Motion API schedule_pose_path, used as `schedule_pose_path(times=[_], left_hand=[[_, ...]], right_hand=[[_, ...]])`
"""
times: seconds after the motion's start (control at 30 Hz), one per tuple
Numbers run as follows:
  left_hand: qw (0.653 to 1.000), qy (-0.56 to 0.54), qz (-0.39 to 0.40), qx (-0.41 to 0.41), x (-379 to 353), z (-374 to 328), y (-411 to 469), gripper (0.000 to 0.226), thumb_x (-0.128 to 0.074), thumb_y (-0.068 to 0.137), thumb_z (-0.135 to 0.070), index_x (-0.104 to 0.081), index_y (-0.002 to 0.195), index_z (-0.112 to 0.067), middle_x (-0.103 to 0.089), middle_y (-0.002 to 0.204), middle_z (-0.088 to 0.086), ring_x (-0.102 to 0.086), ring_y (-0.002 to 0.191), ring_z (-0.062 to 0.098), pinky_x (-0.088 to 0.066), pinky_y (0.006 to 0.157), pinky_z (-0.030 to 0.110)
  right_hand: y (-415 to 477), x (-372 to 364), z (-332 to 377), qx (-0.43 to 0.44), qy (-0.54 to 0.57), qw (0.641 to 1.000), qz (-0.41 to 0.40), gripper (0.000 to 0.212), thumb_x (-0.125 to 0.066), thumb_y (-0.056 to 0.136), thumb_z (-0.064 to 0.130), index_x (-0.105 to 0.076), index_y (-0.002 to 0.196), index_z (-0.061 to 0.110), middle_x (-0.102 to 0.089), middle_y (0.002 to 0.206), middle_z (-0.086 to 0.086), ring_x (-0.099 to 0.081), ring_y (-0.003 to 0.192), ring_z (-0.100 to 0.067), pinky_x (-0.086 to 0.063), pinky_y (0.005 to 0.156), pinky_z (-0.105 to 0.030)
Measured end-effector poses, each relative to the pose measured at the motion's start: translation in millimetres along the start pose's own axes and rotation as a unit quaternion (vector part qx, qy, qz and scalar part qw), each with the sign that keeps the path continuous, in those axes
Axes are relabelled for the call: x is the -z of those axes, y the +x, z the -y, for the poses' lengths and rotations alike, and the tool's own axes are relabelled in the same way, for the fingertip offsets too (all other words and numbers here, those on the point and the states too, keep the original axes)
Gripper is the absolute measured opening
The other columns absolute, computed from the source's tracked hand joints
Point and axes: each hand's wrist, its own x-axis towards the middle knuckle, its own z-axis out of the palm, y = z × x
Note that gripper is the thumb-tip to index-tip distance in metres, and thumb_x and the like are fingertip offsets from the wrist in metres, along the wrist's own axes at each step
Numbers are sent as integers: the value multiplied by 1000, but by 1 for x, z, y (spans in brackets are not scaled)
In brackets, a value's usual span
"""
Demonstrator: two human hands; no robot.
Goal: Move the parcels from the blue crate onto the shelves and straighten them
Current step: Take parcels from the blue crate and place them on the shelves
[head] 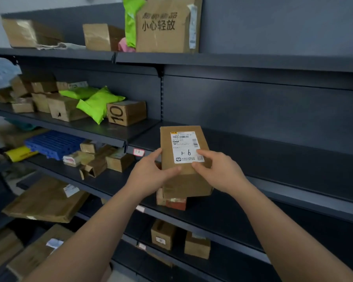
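Two bare hands on one parcel, seen in the head view. The rectangular brown cardboard parcel [183, 174] is matte with square edges. It is held tilted up in front of the lip of the middle board in the right bay of the dark grey metal shelving [263, 143].

Left hand [151, 171] curls round the parcel's left edge, thumb lying on the top face. Right hand [214, 169] grasps the right edge, thumb and forefinger at the corner of the white shipping label [186, 147].

Label carries a barcode, printed "E047", handwritten marks reading roughly "1-9", and a small QR code at bottom right. The finer print is too blurred to read.

Under the parcel is a smaller tan and red-brown carton [173, 201]. Cannot tell whether it rests on the lower board or is carried.

A small white shelf tag [138, 152] with handwriting sits on the lip just left of the parcel.

- **Left bay, middle board:** a cardboard box marked "10" [126, 112] in black, beside glossy lime-green plastic mailers [98, 104].
- **Top board:** a tall creased carton printed "小心轻放" [165, 27].
- **Lower left:** a blue ribbed plastic panel [53, 143] among small cartons, with a yellow bag [18, 153] beside it.
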Motion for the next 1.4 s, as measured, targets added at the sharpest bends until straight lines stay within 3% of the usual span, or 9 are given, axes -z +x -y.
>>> schedule_pose_path(times=[0.1, 0.23, 0.43, 0.6, 0.77, 1.0, 1.13, 1.23, 1.4], left_hand=[[1000, 21, -17, -2, 5, 7, 51, 91, -71, 73, -55, -29, 147, -22, -48, 140, 0, -51, 118, 16, -48, 90, 32], [999, 29, -22, -3, 8, 12, 112, 87, -68, 74, -58, -33, 145, -23, -58, 126, 0, -58, 97, 14, -48, 76, 28], [1000, -7, 14, -15, 7, 21, 190, 84, -69, 77, -53, -34, 145, -20, -55, 129, -2, -52, 93, 7, -42, 67, 20], [996, -40, 72, -24, 4, 29, 234, 69, -69, 78, -51, -45, 137, -25, -61, 115, -7, -58, 89, 7, -47, 70, 21], [991, -60, 117, -25, 7, 33, 266, 71, -70, 79, -47, -41, 140, -24, -57, 123, -5, -55, 92, 7, -43, 67, 16], [988, -19, 141, -54, 13, 40, 279, 62, -64, 84, -48, -42, 138, -28, -55, 121, -8, -49, 92, 4, -38, 62, 12], [972, 150, 46, -172, 13, 35, 280, 52, -53, 84, -57, -52, 129, -30, -61, 116, 2, -57, 103, 21, -52, 78, 34], [941, 189, -7, -280, 7, 17, 267, 44, -52, 89, -46, -60, 122, -18, -63, 113, 6, -57, 98, 26, -50, 79, 37], [911, 189, 33, -365, -22, -8, 229, 46, -49, 92, -44, -56, 128, -17, -60, 125, 4, -52, 113, 26, -42, 91, 36]], right_hand=[[54, -4, 2, -1, 18, 1000, -1, 53, -52, 90, 50, -41, 140, 35, -48, 135, 6, -51, 113, -16, -47, 89, -34], [116, -10, 0, -14, 28, 999, 8, 52, -51, 91, 50, -42, 140, 34, -46, 137, 6, -50, 114, -16, -45, 85, -29], [191, -16, -5, -34, 17, 999, 8, 53, -50, 90, 50, -44, 139, 31, -45, 142, 7, -49, 122, -16, -44, 96, -31], [221, -21, -7, -65, -5, 998, 16, 50, -45, 93, 49, -42, 140, 31, -46, 141, 8, -50, 117, -14, -44, 83, -27], [240, -28, -7, -103, -23, 994, -2, 51, -43, 92, 53, -42, 139, 33, -46, 141, 7, -50, 120, -17, -45, 95, -33], [244, -36, -1, -133, -24, 991, -22, 52, -43, 92, 55, -41, 140, 34, -51, 137, 3, -52, 117, -18, -46, 94, -33], [231, -34, 7, -113, -24, 990, -78, 45, -44, 94, 48, -46, 136, 32, -58, 126, -1, -56, 108, -19, -50, 88, -37], [210, -26, 9, -106, -84, 980, -148, 41, -46, 96, 40, -53, 128, 17, -58, 125, -7, -55, 110, -24, -48, 89, -39], [148, -13, -9, -152, -179, 949, -210, 39, -47, 96, 34, -54, 125, 8, -56, 127, -6, -51, 116, -24, -47, 90, -35]])
